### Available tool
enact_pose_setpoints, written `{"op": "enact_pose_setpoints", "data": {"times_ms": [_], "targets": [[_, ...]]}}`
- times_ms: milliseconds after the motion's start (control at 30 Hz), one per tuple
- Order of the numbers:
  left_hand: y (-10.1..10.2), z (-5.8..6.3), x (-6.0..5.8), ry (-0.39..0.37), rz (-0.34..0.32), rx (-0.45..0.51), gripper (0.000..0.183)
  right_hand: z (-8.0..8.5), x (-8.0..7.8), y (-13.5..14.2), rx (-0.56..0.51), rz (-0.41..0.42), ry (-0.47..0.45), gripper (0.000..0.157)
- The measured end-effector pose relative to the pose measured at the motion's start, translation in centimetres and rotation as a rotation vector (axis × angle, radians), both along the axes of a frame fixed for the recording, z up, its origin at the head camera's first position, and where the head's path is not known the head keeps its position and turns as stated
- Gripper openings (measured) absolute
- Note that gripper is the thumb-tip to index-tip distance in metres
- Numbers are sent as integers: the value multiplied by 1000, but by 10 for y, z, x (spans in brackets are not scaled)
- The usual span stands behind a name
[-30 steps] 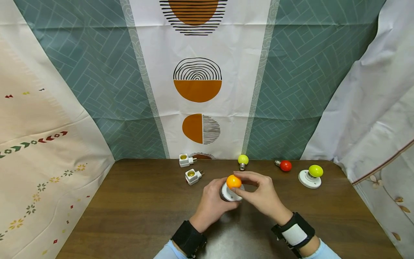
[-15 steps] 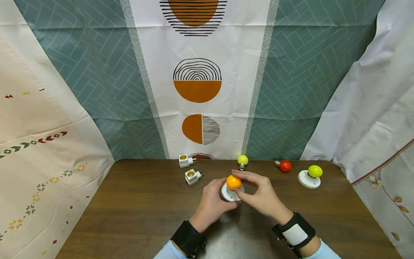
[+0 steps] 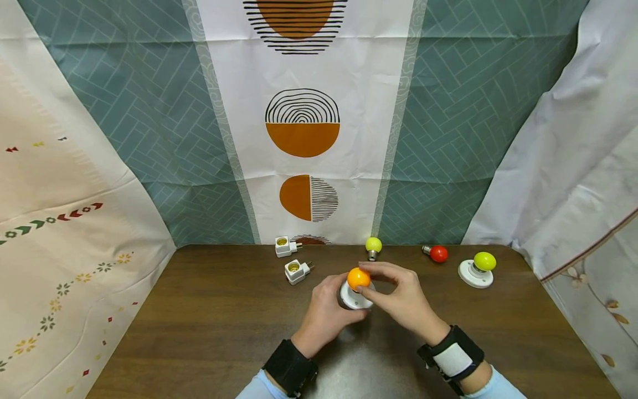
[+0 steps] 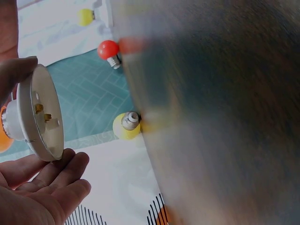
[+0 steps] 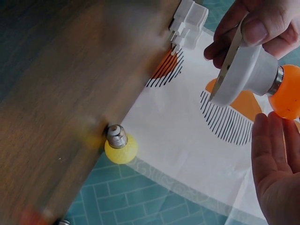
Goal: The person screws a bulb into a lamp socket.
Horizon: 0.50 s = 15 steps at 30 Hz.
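In the head view, my left hand (image 3: 326, 313) grips a round white lamp holder (image 3: 353, 300) by its rim, above the table. An orange light bulb (image 3: 358, 278) sits in the holder's socket. My right hand (image 3: 402, 296) has the bulb between thumb and fingertips. Part of the bulb's metal collar (image 5: 278, 80) shows between glass and socket in the right wrist view. The left wrist view looks into the hollow underside of the lamp holder (image 4: 54, 105), where brass contacts (image 4: 39, 108) are visible.
Two white plug-in sockets (image 3: 295, 271) lie behind my left hand. At the table's back edge are a yellow-green bulb (image 3: 373, 245) and a red bulb (image 3: 438, 254). To the right stands another white lamp holder (image 3: 475, 278) bearing a yellow-green bulb (image 3: 484, 261).
My right thumb and fingers have shifted slightly on the orange bulb, the thumb moving off to the right and back against it. The left hand and lamp holder stay in place.
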State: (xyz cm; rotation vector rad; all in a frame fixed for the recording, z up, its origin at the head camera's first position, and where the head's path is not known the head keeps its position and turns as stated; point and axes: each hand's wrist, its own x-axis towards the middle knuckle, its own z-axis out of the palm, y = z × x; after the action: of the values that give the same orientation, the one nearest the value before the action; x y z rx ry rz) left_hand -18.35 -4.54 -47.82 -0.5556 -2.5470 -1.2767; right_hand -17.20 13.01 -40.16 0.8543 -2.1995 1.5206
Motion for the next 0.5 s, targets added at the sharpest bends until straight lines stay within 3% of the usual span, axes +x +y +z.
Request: {"op": "enact_pose_setpoints", "data": {"times_ms": [67,300,500], "targets": [[0,0,0,-4,-2,0,71,0,0,0,-6,-1,-7,44],[-1,0,0,15,-1,-5,72,-32,-17,10,62,53,-108,51],[0,0,0,5,4,-12,73,-36,-18,10,60,69,-99,47]]}}
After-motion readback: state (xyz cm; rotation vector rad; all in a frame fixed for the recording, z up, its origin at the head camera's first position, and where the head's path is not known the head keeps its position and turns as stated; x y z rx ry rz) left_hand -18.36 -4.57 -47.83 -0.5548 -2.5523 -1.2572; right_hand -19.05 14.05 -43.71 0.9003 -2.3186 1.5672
